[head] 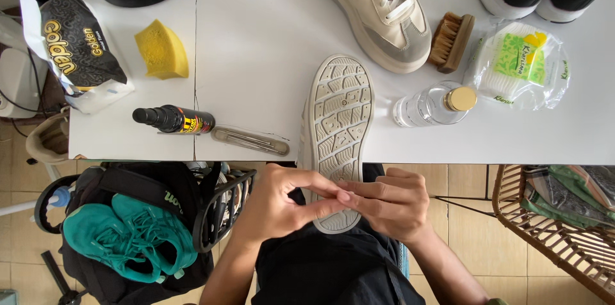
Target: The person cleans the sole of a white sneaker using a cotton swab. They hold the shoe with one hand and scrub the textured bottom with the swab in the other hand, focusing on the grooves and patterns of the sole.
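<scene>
Both hands meet at the near end of an upturned shoe (337, 132): the left hand (282, 206) and right hand (391, 206) have fingers curled, tips pinched together over the sole's end, which overhangs the counter (256, 55) edge. The sole looks clean. Beyond lie a spray bottle (173, 119), sponge (162, 50), brush (451, 41) and second shoe (375, 7), with open room mid-counter.
</scene>
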